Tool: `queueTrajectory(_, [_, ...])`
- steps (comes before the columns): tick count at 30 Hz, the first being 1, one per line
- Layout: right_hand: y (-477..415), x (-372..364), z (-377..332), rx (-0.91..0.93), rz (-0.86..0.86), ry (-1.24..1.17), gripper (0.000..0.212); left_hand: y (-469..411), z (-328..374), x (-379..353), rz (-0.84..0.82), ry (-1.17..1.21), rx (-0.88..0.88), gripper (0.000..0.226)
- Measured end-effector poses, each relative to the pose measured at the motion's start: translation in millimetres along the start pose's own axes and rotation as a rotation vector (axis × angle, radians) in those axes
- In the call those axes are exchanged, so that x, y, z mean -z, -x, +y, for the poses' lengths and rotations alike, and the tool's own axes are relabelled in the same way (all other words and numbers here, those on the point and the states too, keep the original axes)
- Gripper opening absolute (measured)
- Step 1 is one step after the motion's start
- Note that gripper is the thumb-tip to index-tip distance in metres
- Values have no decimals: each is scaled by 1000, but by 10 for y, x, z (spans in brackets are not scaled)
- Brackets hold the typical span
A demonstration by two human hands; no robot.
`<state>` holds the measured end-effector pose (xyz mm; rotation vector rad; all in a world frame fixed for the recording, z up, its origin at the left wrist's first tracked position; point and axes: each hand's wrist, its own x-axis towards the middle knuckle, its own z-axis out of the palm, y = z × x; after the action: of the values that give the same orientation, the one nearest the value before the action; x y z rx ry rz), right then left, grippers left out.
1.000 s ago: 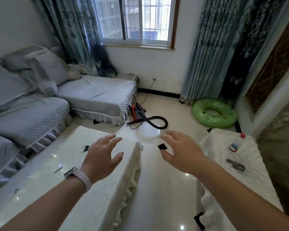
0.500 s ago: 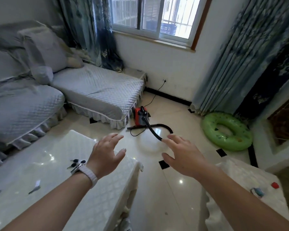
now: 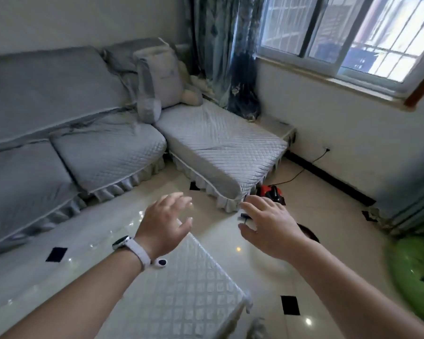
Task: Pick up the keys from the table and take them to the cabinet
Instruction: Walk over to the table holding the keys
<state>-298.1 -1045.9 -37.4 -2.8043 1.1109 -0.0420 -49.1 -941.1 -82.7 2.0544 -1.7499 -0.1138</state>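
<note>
Head view: camera swung left since 0.5 s ago; sofa (image 3: 103,152) now fills 10 o'clock, window (image 3: 348,40) at 1. Left hand (image 3: 165,222) (white-strapped watch (image 3: 132,248) on wrist) spread, empty, over table (image 3: 181,289) corner. Right hand (image 3: 271,225) spread, empty, over floor. Keys (image 3: 161,262): only small dark piece visible beside left wrist at 6 o'clock, rest hidden. Green swim ring (image 3: 416,272) at 4.

Both hands (image 3: 165,223) (image 3: 271,227) outstretched, fingers (image 3: 253,204) spread (empty).
</note>
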Motion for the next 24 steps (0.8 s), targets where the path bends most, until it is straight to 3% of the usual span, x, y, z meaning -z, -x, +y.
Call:
queueTrajectory(7, [-1366,-354,285,322,-83,-53,59,-225,-425,-167,38,-95,378,50])
queueTrajectory(13, [-2215,-633,544,587,-205,-86,55,-275,-312,-353,75,-131,736,58])
queueTrajectory(24, [-2677,-1071,65,935,-395,-120,53,139,-198,-353,207,-157,1111,38])
